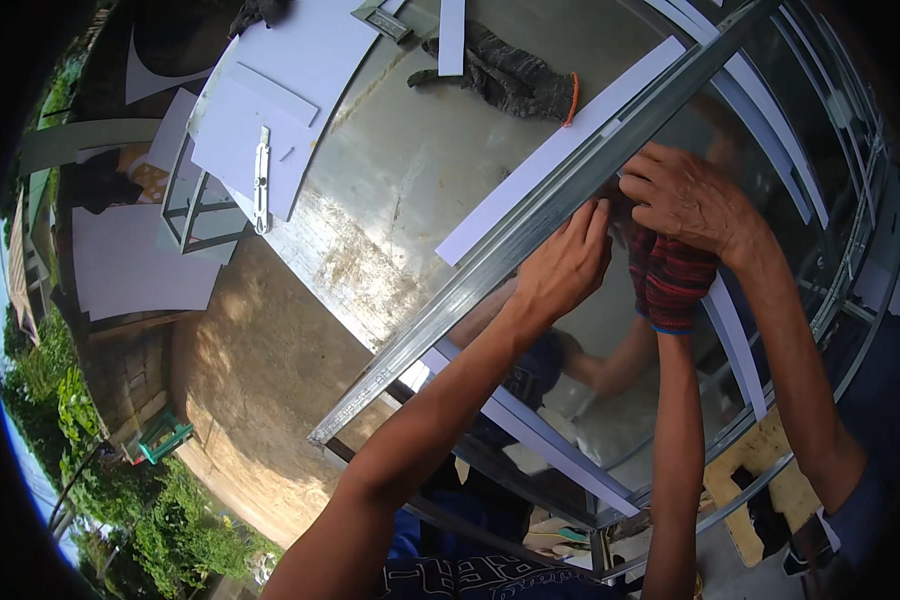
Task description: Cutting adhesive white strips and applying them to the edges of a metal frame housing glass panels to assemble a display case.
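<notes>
A long grey metal bar (530, 228) lies diagonally over a dark, reflective sheet (590, 400) that has pale strips along it. My left hand (567, 255) is bare, its fingers bent and pressed together at the bar's near edge. What the fingertips hold, if anything, is hidden. Just right of it is my right hand (673, 285) in a red-and-black striped knitted glove, its fingers covered by a co-worker's bare hand (692, 203). That hand reaches in from the right with curled fingers beside the bar. A white strip (560, 150) runs along the bar's far side.
A dark glove with an orange cuff (520, 80) lies on the metal tabletop (370, 230). White sheets (270, 75) cover its far left, with a slim slotted metal piece (261, 180) on top. A green stool (163, 438) stands at lower left. A plywood piece (750, 490) is at lower right.
</notes>
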A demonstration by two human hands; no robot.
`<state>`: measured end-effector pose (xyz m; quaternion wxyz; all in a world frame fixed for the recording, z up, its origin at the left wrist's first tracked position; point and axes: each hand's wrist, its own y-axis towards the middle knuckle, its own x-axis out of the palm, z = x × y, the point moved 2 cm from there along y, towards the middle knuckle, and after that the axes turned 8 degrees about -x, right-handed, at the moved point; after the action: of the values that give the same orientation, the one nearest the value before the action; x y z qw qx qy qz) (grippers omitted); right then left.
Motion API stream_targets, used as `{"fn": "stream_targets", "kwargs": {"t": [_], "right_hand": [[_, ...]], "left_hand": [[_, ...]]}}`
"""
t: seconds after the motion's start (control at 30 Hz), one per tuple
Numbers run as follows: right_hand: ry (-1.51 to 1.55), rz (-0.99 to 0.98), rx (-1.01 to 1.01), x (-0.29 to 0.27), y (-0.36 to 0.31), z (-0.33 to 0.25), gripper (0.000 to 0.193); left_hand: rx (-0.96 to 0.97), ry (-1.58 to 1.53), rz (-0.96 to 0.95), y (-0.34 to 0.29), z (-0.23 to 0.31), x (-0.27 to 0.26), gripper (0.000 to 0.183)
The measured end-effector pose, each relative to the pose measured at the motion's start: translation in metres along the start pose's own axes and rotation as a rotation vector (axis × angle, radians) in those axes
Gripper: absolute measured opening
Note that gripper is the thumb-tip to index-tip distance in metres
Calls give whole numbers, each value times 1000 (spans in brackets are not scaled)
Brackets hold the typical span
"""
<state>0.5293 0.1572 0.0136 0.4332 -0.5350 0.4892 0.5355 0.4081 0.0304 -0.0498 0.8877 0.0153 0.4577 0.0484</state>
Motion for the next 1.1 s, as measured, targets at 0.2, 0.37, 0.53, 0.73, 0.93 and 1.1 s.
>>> {"fn": "stream_targets", "kwargs": {"t": [0.2, 0.37, 0.53, 0.73, 0.93, 1.1], "right_hand": [[13, -239, 104, -13, -35, -7, 8], [145, -197, 267, -8, -26, -3, 11], [326, -126, 483, -7, -21, -6, 14], [277, -205, 438, -17, -6, -3, 16], [342, -203, 501, -15, -16, -2, 12], [285, -249, 486, -16, -10, -5, 13]], "left_hand": [[-65, -367, -444, -54, 76, -84, 46], [295, -610, -543, -61, 60, -204, 28], [55, -549, -294, 7, -1, -243, 19], [-341, -903, -584, 98, -59, -102, 21], [-327, -726, -571, 147, -24, -37, 30], [-333, -682, -549, 145, -21, -35, 31]]}}
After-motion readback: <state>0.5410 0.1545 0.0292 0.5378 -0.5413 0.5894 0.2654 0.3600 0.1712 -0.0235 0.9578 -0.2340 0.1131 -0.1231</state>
